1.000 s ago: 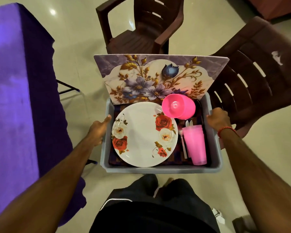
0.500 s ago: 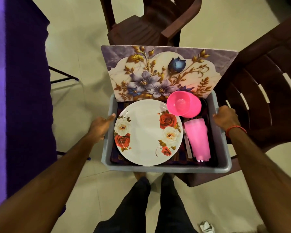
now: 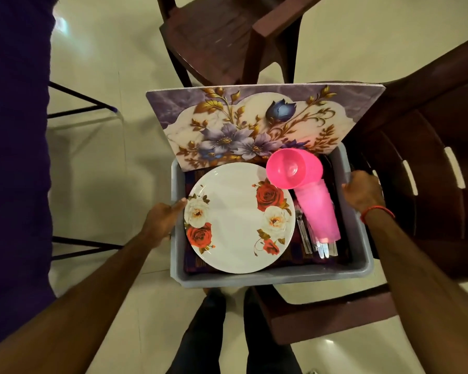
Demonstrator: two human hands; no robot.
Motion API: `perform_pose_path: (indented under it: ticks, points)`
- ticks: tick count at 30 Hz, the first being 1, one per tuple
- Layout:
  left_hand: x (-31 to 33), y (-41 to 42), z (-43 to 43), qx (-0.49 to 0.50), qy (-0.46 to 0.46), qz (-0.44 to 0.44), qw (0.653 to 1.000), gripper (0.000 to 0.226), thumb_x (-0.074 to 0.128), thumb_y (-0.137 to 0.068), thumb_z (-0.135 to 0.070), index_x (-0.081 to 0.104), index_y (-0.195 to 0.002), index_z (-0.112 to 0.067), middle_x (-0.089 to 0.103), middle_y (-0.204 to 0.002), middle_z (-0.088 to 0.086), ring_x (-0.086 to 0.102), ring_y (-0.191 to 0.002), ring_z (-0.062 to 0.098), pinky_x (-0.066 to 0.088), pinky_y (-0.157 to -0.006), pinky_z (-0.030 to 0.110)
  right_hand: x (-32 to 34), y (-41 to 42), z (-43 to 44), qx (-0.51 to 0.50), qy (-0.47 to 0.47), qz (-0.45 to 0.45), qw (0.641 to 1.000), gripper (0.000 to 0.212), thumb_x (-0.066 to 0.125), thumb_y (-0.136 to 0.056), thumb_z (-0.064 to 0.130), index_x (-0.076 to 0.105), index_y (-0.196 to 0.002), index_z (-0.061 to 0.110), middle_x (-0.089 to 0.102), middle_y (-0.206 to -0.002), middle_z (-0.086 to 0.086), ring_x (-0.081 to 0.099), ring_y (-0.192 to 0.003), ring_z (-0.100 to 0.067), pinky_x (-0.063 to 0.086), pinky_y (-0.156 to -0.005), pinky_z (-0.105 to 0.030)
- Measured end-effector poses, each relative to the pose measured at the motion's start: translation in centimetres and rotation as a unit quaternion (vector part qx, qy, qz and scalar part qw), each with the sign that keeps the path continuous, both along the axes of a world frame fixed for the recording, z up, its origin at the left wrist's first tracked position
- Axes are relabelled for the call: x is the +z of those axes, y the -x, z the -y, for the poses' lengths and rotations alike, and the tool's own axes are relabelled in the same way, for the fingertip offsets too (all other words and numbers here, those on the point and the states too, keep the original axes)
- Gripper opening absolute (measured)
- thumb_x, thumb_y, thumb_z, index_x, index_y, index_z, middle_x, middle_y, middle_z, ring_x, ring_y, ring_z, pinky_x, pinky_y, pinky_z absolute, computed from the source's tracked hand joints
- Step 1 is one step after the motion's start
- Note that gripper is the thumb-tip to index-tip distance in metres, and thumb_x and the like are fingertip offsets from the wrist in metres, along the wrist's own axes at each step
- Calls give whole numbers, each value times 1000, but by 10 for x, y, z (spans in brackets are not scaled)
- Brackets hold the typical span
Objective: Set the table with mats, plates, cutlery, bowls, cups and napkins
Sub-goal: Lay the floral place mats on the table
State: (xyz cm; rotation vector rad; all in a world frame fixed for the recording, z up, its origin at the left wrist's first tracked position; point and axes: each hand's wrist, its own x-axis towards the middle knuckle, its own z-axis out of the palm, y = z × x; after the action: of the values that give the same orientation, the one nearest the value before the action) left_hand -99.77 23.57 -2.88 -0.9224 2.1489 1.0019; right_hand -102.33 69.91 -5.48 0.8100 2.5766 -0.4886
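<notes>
Tub: we are holding it by its two side walls, over the floor and the arm of a chair; we cannot tell whether it is touching the chair.
Left hand: gripping the left wall, thumb hooked over the rim just beside the plate; the fingers are hidden below.
Right hand: clamped over the right rim, fingers curled inward.
Mats: leaning upright against the far wall and sticking out above it.
Plate: lying flat on a dark cloth, left of centre.
Bowl: tipped on its side, resting on the cups.
Cups: stacked and lying down along the right wall.
Cutlery: lying between plate and cups, partly under the cups.
Table: standing at our left, purple-covered, well apart from the tub.
Step, as we are judging it: bringing the loaded tub to where we can unload it.
Handling: we are advising a level carry, both grips even, since the mats and the tipped bowl are looking likeliest to slide; we are advising lifting the mats out first.
</notes>
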Motion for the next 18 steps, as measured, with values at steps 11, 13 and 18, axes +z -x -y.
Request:
perform_pose_path:
  ticks: [11, 13, 18]
  points:
    - [-45, -18, -38, 17, -5, 22, 1000, 58, 64, -95, -52, 62, -92, 6, 55, -74, 14, 59, -65, 27, 60, -70, 56, -60, 16, -32, 34, 4, -7, 999, 23, 64, -92, 12, 66, -111, -2, 65, -110, -34, 63, -102, -50, 53, -89, -47]
    - [-45, -17, -40, 3, 0, 22, 1000, 53, 65, -94, -52, 61, -98, 0, 59, -81, 11, 61, -69, 25, 61, -71, 56, -67, 17, -34, 42, 3, -13, 999, 25, 63, -93, 11, 66, -114, -2, 65, -110, -34, 63, -103, -51, 53, -89, -48]
    - [-31, 1, -38, -129, 33, 65, 989, 39, 61, -95, -57, 57, -85, -19, 67, -88, 8, 66, -76, 23, 56, -60, 36, -79, 13, -36, 25, 42, 10, 999, 36, 61, -93, 9, 62, -128, 2, 63, -119, -34, 60, -110, -51, 51, -99, -50]
